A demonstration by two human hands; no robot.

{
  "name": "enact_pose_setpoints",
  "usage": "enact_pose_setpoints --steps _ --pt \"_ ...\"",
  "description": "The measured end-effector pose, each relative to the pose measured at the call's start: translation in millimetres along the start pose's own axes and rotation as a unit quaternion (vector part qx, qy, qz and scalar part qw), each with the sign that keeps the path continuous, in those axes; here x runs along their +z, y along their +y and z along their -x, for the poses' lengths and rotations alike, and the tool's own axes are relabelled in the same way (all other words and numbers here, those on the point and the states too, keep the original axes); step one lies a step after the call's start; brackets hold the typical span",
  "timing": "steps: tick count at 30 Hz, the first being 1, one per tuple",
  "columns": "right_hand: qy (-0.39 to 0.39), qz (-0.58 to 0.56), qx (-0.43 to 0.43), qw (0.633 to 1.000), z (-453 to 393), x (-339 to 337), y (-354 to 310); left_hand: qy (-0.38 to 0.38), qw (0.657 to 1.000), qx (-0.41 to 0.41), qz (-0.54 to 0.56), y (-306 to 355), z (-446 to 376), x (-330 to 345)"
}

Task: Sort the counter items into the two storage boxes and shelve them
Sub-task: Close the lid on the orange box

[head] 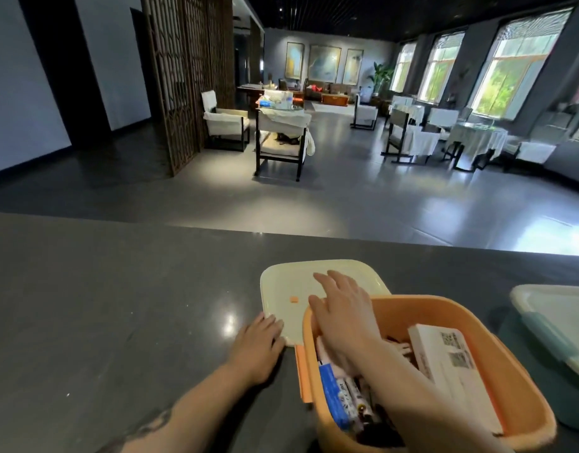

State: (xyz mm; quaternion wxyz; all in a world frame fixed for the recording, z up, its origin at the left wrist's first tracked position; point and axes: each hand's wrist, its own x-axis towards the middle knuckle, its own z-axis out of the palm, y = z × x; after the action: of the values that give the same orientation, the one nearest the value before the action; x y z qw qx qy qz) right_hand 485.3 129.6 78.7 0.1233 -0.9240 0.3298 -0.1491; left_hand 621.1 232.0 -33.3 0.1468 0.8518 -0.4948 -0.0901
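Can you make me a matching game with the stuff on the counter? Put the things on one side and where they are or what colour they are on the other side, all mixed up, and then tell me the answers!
Things:
1. storage box
2. lid
3. white carton
4. second box

Descriptions:
A. pale cream, flat on the counter, with both hands on it
B. pale teal, at the right edge of the view
C. orange, full of items
D. standing inside the orange box, printed with square codes

Pairs: 1-C, 2-A, 3-D, 4-B
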Motion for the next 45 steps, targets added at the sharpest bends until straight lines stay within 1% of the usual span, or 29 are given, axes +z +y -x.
enact_pose_setpoints --steps 3,7,11,14,16,19,21,23,25,26,28,30,31,34,37,41,45 --pt "-0.033 0.019 0.000 0.999 -12.4 13.8 -9.2 0.055 0.998 -0.025 -0.007 -17.6 9.2 -3.7" --pt "-0.069 0.039 -0.011 0.997 -21.1 30.1 -22.9 0.105 0.990 -0.082 0.046 -68.7 40.2 -16.9" --pt "-0.131 0.119 -0.056 0.983 -29.7 49.7 -55.2 0.166 0.968 -0.170 0.081 -122.1 85.1 -33.9" --pt "-0.163 0.121 -0.076 0.976 -36.4 71.5 -87.6 0.210 0.947 -0.227 0.082 -158.4 120.4 -46.6" --pt "-0.171 0.108 -0.036 0.979 -37.6 89.1 -105.1 0.255 0.926 -0.257 0.106 -179.7 142.4 -52.9" --pt "-0.200 0.071 0.075 0.974 -30.1 116.6 -118.6 0.305 0.889 -0.291 0.176 -197.0 164.2 -58.5" --pt "-0.219 0.060 0.116 0.967 -22.3 133.4 -120.4 0.295 0.868 -0.333 0.218 -202.0 168.1 -59.0" --pt "-0.224 0.055 0.129 0.964 -16.4 143.8 -120.0 0.257 0.865 -0.363 0.234 -204.5 166.5 -56.7" --pt "-0.210 0.037 0.128 0.969 -13.4 147.8 -120.1 0.226 0.874 -0.359 0.237 -202.7 163.7 -56.8" --pt "-0.200 0.016 0.128 0.971 -12.7 148.0 -120.5 0.221 0.874 -0.354 0.250 -200.2 162.2 -58.0" --pt "-0.181 -0.043 0.139 0.973 -11.7 145.6 -122.4 0.230 0.856 -0.360 0.292 -193.3 159.9 -62.9" --pt "-0.158 -0.094 0.151 0.971 -9.2 138.7 -124.5 0.263 0.831 -0.365 0.328 -186.6 159.2 -67.8" --pt "-0.144 -0.112 0.149 0.972 -7.4 133.7 -125.4 0.285 0.825 -0.358 0.331 -182.9 159.0 -70.3" --pt "-0.095 -0.156 0.112 0.977 -2.2 113.9 -126.6 0.344 0.825 -0.338 0.295 -168.7 158.6 -82.0" --pt "-0.047 -0.210 0.093 0.972 -1.3 84.7 -122.3 0.379 0.818 -0.321 0.291 -145.8 156.9 -100.5" --pt "-0.032 -0.231 0.112 0.966 -6.9 33.0 -99.4 0.435 0.806 -0.274 0.294 -102.3 150.4 -133.8" --pt "0.009 -0.278 0.143 0.950 -2.0 -19.4 -50.1 0.448 0.807 -0.215 0.318 -45.8 137.8 -154.8"
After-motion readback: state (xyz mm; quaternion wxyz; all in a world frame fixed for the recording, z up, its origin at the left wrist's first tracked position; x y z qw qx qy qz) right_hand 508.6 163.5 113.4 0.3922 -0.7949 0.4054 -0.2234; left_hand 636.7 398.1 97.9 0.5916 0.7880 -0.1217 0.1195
